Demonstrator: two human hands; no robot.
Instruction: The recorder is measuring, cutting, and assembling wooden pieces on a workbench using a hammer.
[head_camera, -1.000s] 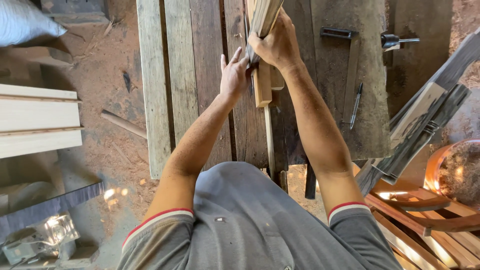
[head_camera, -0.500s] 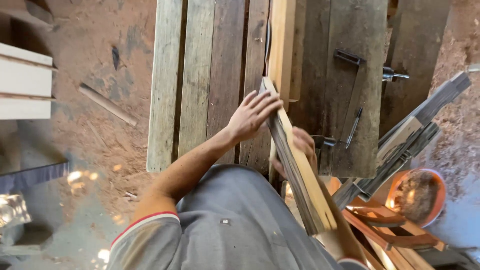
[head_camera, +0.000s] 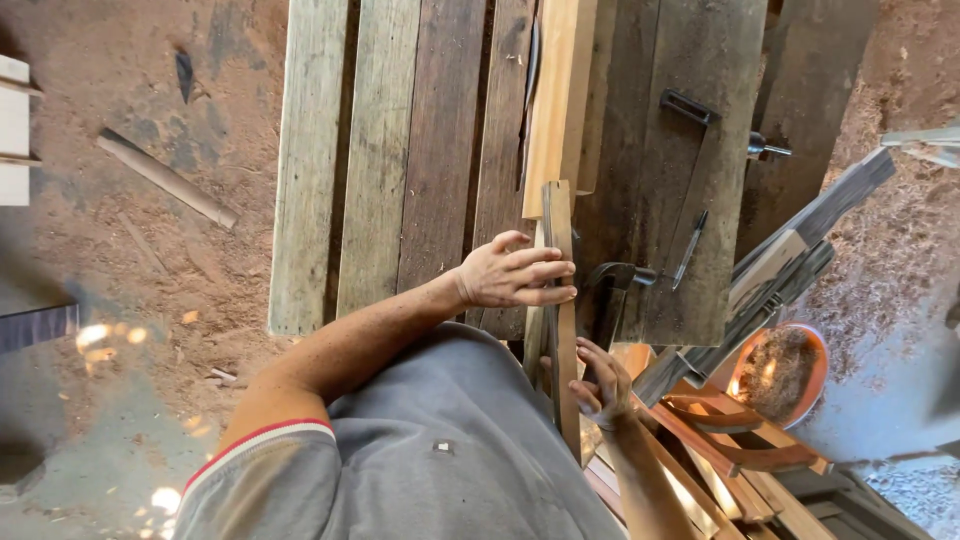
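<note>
A long thin wooden strip (head_camera: 560, 230) stands on edge over the plank workbench (head_camera: 380, 150), running from the bench towards my body. My left hand (head_camera: 515, 272) lies across the strip near the bench's front edge, fingers together and pressing on its side. My right hand (head_camera: 600, 385) grips the strip's lower end, below the bench edge beside my grey shirt. A pale, wider board (head_camera: 555, 90) lies on the bench just beyond the strip's far end.
A black pen (head_camera: 690, 245), a dark clamp (head_camera: 612, 278) and a metal handle (head_camera: 690, 105) lie on the bench's right planks. Stacked wooden parts (head_camera: 740, 450) and an orange bowl of sawdust (head_camera: 785, 370) sit at right. A stick (head_camera: 165, 177) lies on the sawdust floor at left.
The strip has swung from a slant across my body to nearly straight along the bench. My left hand has slid down onto it; my right hand has come into clear view at its lower end.
</note>
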